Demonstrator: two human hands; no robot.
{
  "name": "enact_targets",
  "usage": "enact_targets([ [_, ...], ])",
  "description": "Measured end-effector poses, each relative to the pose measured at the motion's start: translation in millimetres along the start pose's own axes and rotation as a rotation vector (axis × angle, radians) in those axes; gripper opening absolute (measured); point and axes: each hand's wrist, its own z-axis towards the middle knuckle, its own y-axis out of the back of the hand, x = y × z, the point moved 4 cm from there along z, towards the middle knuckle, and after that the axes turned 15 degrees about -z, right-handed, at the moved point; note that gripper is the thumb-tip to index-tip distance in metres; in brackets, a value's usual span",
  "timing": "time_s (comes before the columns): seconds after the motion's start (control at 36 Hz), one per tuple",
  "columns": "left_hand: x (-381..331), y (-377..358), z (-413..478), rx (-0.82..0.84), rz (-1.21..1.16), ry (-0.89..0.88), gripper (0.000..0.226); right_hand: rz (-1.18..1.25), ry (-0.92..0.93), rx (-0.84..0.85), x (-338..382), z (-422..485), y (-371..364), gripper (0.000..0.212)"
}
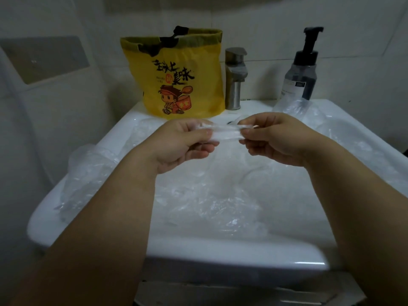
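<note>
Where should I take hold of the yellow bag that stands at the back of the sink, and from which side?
Grip the black handle at the top of the yellow bag, coming from above. The bag stands upright with soft, creased walls that would likely give way, and the faucet stands close on its right, crowding that side.

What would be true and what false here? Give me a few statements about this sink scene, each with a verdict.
1. The left hand and right hand both pinch one clear plastic strip. True.
2. The yellow bag stands to the right of the faucet. False: it stands to its left.
3. Crumpled plastic lies in the sink. True.
4. The pump bottle lies tipped over in the basin. False: it stands upright at the sink's back right corner.
</note>
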Motion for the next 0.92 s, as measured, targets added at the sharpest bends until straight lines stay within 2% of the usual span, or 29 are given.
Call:
enact_targets([
  [0.11, -3.1, -1.8, -0.6, 0.010, -0.089, -0.015, 0.021, 0.064, 0.028, -0.028, 2.6, 1.0, 0.5, 0.016],
  [0.31, -4.8, -4.3, 0.0, 0.001, -0.123, -0.060, 0.027, 0.039, 0.090, -0.056, 7.8, 0.2, 1.1, 0.022],
  [0.42, -7.5, -2.2, -2.0, -0.009, -0.174, -0.061, 0.035, 0.012, 0.112, 0.008, 10.3, -2.0, -4.2, 0.012],
  [0.47, -8.3, -3.6, -2.7, -0.005, -0.195, -0.049, 0.026, -0.020, 0.116, -0.004, 9.8, -2.9, -4.5, 0.017],
  [0.61, -6.7, -0.6, 0.7, -0.089, -0.011, -0.123, 0.009, -0.155, 0.090, -0.101, 6.8, -0.1, -2.2, 0.005],
  [0.78, -4.1, 0.5, 3.7, -0.094, -0.004, -0.163, 0.017, -0.222, -0.004, -0.121, 1.9, 2.1, 2.0, 0.028],
  [0.92, -8.0, 0.4, 6.6, -0.167, -0.153, -0.259, 0.015, -0.247, 0.008, -0.091, 6.5, -1.1, -5.7, 0.006],
])
